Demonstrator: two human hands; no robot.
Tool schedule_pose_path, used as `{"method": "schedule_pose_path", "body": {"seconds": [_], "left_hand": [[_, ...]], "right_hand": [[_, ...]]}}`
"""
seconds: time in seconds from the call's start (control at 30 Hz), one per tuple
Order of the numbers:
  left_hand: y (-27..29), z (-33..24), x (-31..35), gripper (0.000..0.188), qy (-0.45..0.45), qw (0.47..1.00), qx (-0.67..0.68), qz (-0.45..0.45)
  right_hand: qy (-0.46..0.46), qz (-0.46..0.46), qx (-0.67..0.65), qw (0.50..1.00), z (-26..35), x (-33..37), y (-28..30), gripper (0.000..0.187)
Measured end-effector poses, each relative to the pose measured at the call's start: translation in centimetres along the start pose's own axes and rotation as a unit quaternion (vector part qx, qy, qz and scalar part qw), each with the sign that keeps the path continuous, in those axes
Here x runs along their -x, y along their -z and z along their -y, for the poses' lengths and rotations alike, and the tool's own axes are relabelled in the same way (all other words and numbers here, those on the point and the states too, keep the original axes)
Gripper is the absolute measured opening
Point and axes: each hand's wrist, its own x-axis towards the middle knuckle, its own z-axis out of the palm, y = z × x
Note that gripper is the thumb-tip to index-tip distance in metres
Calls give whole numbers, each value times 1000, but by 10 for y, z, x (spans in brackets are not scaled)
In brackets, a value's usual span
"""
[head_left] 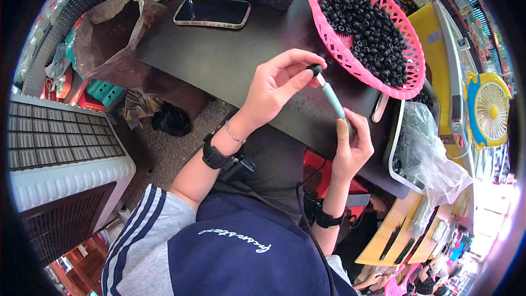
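Observation:
My left hand pinches a small round black piece between thumb and fingertips, above the dark table. A slim teal-handled knife-like tool is gripped in my right hand, its short pale blade at or close to the black piece; whether they touch is hard to tell. A tan wrap covers part of one right finger. Beyond my hands, to the right, a pink openwork basket holds many similar black pieces, hollow in the middle where their ends show.
On the dark table lies a phone. At left are an open brown bag and a grey-white air cooler. To the right are a pinkish handle, a clear plastic bag and a yellow-blue fan.

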Motion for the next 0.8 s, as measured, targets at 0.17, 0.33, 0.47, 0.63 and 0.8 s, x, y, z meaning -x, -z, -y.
{"method": "schedule_pose_path", "body": {"seconds": [0.17,0.33,0.47,0.63,0.8], "left_hand": [[0,0,-1,27,-6,1000,23,16],[0,-1,-1,28,-11,999,30,25],[1,0,0,30,-10,997,62,34],[4,-2,-1,31,21,998,63,21],[3,0,-1,29,6,998,67,13]], "right_hand": [[-28,-5,-16,999,0,1,1,19],[-18,5,-15,1000,1,0,0,19],[-18,13,-23,999,2,0,0,19],[-30,26,-28,999,1,2,1,19],[-25,27,-49,998,-2,3,1,19]]}}
